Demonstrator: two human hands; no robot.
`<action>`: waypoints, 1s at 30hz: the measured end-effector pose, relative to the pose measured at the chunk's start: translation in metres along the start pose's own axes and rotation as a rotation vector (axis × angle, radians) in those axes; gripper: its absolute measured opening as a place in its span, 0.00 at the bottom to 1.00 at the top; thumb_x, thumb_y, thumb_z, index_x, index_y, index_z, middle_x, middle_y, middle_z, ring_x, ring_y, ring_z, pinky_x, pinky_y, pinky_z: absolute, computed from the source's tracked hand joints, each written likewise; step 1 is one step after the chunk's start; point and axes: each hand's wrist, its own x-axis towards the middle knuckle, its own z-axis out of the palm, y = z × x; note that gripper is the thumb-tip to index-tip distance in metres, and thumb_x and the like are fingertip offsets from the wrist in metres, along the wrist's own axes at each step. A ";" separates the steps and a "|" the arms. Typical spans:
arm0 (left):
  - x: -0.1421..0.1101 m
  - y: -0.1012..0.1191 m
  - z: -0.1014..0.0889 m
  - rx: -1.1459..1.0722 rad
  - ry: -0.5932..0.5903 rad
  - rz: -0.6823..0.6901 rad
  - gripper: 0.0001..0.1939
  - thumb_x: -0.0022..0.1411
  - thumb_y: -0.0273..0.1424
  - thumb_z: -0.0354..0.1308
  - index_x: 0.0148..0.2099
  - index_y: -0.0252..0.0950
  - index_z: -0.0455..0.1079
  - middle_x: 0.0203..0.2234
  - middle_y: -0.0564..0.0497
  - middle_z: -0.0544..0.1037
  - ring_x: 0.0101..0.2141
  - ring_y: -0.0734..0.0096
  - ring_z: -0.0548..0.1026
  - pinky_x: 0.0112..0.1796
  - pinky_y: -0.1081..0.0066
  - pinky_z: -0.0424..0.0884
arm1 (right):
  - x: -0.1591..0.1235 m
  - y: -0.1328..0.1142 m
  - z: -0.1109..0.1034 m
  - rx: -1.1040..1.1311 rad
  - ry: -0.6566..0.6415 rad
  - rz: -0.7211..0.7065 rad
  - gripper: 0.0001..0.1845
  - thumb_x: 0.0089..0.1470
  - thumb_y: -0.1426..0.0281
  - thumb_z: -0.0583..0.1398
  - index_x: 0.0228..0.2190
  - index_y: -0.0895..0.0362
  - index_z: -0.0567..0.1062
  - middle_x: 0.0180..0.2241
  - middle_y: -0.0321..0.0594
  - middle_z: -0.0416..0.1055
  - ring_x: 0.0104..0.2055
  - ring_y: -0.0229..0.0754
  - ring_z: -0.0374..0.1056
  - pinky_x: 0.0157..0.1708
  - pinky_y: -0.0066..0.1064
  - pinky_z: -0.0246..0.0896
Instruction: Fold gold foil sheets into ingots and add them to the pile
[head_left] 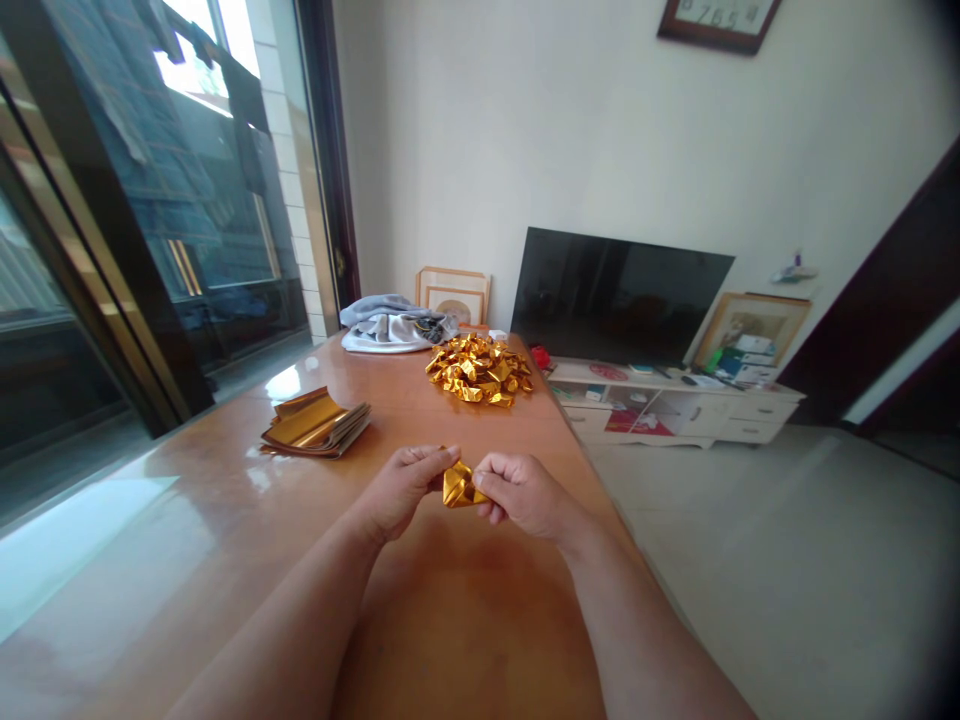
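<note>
A folded piece of gold foil paper [459, 486] is pinched between my left hand [399, 490] and my right hand [523, 494], just above the glossy wooden table [225, 480]. Its middle shows between my fingers, and its ends are partly hidden by them. Farther up the table lies a heap of folded gold foil pieces [478, 370]. To the left of my hands rests a stack of flat gold-backed paper sheets [316, 424], out of reach of my fingers.
A grey cloth bundle [396, 326] lies at the table's far end. Beyond stand a black television [619, 295], framed pictures and a white cabinet [667, 405]. Glass doors run along the left; the table's right edge drops to a tiled floor [750, 550].
</note>
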 end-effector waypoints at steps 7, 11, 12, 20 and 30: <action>0.002 -0.005 -0.002 -0.009 0.090 -0.009 0.24 0.63 0.48 0.57 0.31 0.31 0.75 0.25 0.46 0.77 0.27 0.67 0.73 0.32 0.68 0.67 | -0.001 -0.004 0.001 0.004 0.012 0.008 0.13 0.62 0.64 0.54 0.30 0.57 0.72 0.23 0.35 0.71 0.24 0.34 0.67 0.25 0.23 0.61; 0.000 -0.001 0.006 0.015 -0.022 -0.005 0.18 0.60 0.45 0.62 0.34 0.32 0.76 0.29 0.46 0.79 0.30 0.67 0.73 0.35 0.69 0.67 | 0.001 -0.001 0.000 0.003 0.048 0.015 0.13 0.62 0.63 0.55 0.29 0.57 0.71 0.23 0.34 0.71 0.23 0.34 0.66 0.24 0.23 0.61; -0.001 0.000 0.008 0.030 -0.038 0.002 0.16 0.58 0.42 0.65 0.34 0.32 0.76 0.28 0.47 0.79 0.30 0.68 0.73 0.35 0.69 0.67 | 0.002 0.000 0.000 0.001 0.054 0.017 0.13 0.62 0.63 0.55 0.29 0.57 0.71 0.23 0.35 0.72 0.23 0.33 0.66 0.24 0.23 0.60; 0.005 -0.006 0.004 0.077 0.071 0.085 0.13 0.59 0.39 0.65 0.32 0.33 0.76 0.26 0.50 0.78 0.28 0.72 0.70 0.33 0.71 0.64 | 0.005 0.008 -0.002 0.003 0.073 0.068 0.18 0.62 0.58 0.55 0.27 0.57 0.70 0.23 0.36 0.72 0.23 0.34 0.67 0.24 0.23 0.60; 0.009 -0.009 -0.001 0.082 0.086 0.061 0.14 0.58 0.40 0.65 0.33 0.32 0.76 0.27 0.49 0.78 0.28 0.72 0.71 0.33 0.71 0.63 | 0.004 0.008 -0.005 -0.128 0.087 0.070 0.21 0.63 0.54 0.54 0.26 0.56 0.70 0.21 0.35 0.71 0.22 0.34 0.66 0.23 0.24 0.59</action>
